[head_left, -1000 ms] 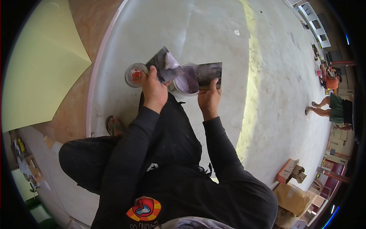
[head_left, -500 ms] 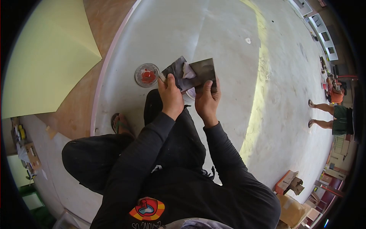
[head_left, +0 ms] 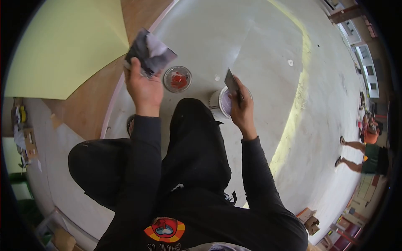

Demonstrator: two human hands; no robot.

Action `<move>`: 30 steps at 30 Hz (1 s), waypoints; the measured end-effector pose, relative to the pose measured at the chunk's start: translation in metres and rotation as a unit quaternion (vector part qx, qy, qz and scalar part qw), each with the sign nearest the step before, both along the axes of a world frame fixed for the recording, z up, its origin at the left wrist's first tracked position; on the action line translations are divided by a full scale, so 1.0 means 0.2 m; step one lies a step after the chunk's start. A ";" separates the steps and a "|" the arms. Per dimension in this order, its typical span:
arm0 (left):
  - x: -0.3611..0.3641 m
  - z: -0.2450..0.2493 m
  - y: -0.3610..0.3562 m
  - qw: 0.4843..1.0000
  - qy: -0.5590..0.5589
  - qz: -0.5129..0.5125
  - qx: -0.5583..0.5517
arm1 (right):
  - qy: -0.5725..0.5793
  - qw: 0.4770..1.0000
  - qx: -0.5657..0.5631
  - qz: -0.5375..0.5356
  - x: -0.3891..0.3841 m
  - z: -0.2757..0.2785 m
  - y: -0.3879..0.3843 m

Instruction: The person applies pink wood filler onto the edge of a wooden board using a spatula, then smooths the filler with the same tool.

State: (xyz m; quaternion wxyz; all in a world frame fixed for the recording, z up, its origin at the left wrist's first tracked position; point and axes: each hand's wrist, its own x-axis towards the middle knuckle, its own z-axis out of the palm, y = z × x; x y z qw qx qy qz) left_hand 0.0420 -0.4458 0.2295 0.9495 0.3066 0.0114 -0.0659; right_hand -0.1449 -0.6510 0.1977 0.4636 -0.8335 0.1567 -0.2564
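My left hand (head_left: 144,92) holds a thin, dark flat plate (head_left: 139,49) up to the left, slightly blurred. A pale lump of putty (head_left: 155,44) sits on that plate. In my right hand (head_left: 244,111) is a dark, flat scraper blade (head_left: 230,82), tipped nearly edge-on to me. Just behind the right hand stands a white tub (head_left: 215,99) with pale lilac paste inside, partly hidden by the hand. A round lid (head_left: 167,82) with a red smear of paste (head_left: 179,81) lies between the two hands.
A pale yellow sheet (head_left: 63,46) lies over a brown board (head_left: 94,85) at the left. A yellow stripe (head_left: 295,113) runs along the grey floor (head_left: 268,75). Another person (head_left: 368,152) stands far right. Boxes (head_left: 309,219) stand at lower right.
My hands have moved apart. The left carried the plate with putty up and left; the right drew the scraper blade away to the right, above the tub, which now shows more.
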 end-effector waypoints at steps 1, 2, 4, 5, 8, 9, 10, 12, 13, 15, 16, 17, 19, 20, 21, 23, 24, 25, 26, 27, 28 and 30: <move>0.02 0.05 0.03 0.999 -0.009 0.041 0.004 | 0.012 0.999 0.025 0.028 0.11 0.03 0.03; 0.04 0.08 0.07 0.996 -0.018 0.081 0.008 | -0.001 0.997 0.007 0.072 0.23 0.04 0.06; 0.07 0.09 0.13 0.994 -0.033 0.100 -0.001 | 0.071 0.985 -0.041 0.151 0.46 0.01 0.11; 0.07 0.09 0.15 0.993 -0.048 0.109 -0.013 | 0.073 0.983 -0.041 0.162 0.56 -0.06 0.13; 0.09 0.05 0.21 0.991 -0.032 0.127 -0.036 | 0.161 0.958 -0.075 0.227 0.76 -0.45 0.16; 0.10 0.03 0.24 0.990 -0.028 0.137 -0.034 | 0.214 0.945 -0.100 0.228 0.80 -0.55 0.17; 0.09 0.02 0.26 0.988 -0.017 0.151 -0.031 | 0.264 0.929 -0.128 0.228 0.81 -0.63 0.18; 0.08 0.01 0.30 0.984 0.000 0.176 -0.026 | 0.300 0.913 -0.162 0.222 0.79 -0.81 0.19; 0.07 0.01 0.32 0.984 0.001 0.178 -0.025 | 0.333 0.900 -0.195 0.203 0.77 -0.84 0.21; 0.07 -0.01 0.35 0.983 0.006 0.183 -0.023 | 0.356 0.893 -0.213 0.178 0.71 -0.88 0.24; 0.07 -0.02 0.36 0.982 0.012 0.185 -0.025 | 0.375 0.886 -0.229 0.145 0.68 -0.89 0.26; 0.07 -0.03 0.37 0.982 0.017 0.188 -0.028 | 0.376 0.885 -0.231 0.148 0.68 -0.90 0.27; 0.07 -0.04 0.39 0.981 0.015 0.191 -0.023 | 0.373 0.873 -0.270 0.162 0.66 -0.94 0.27; 0.07 -0.04 0.40 0.982 0.010 0.190 -0.019 | 0.375 0.872 -0.270 0.165 0.65 -0.96 0.27; 0.07 -0.05 0.40 0.982 0.012 0.190 -0.018 | 0.361 0.874 -0.279 0.166 0.65 -0.98 0.28; 0.08 -0.06 0.41 0.981 0.016 0.192 -0.012 | 0.348 0.877 -0.287 0.168 0.64 -1.00 0.29; 0.07 -0.07 0.42 0.981 0.017 0.192 -0.011 | 0.339 0.881 -0.292 0.153 0.65 -1.02 0.30; 0.08 -0.07 0.42 0.981 0.022 0.192 -0.015 | 0.330 0.885 -0.297 0.139 0.66 -1.04 0.30; 0.08 -0.07 0.42 0.981 0.027 0.193 -0.019 | 0.331 0.885 -0.297 0.139 0.66 -1.05 0.30; 0.07 -0.07 0.42 0.981 0.027 0.193 -0.018 | 0.337 0.884 -0.292 0.138 0.67 -1.06 0.31; 0.07 -0.07 0.42 0.981 0.021 0.191 -0.014 | 0.344 0.883 -0.287 0.137 0.67 -1.06 0.31; 0.07 -0.08 0.41 0.982 0.018 0.187 -0.008 | 0.341 0.882 -0.295 0.135 0.68 -1.07 0.32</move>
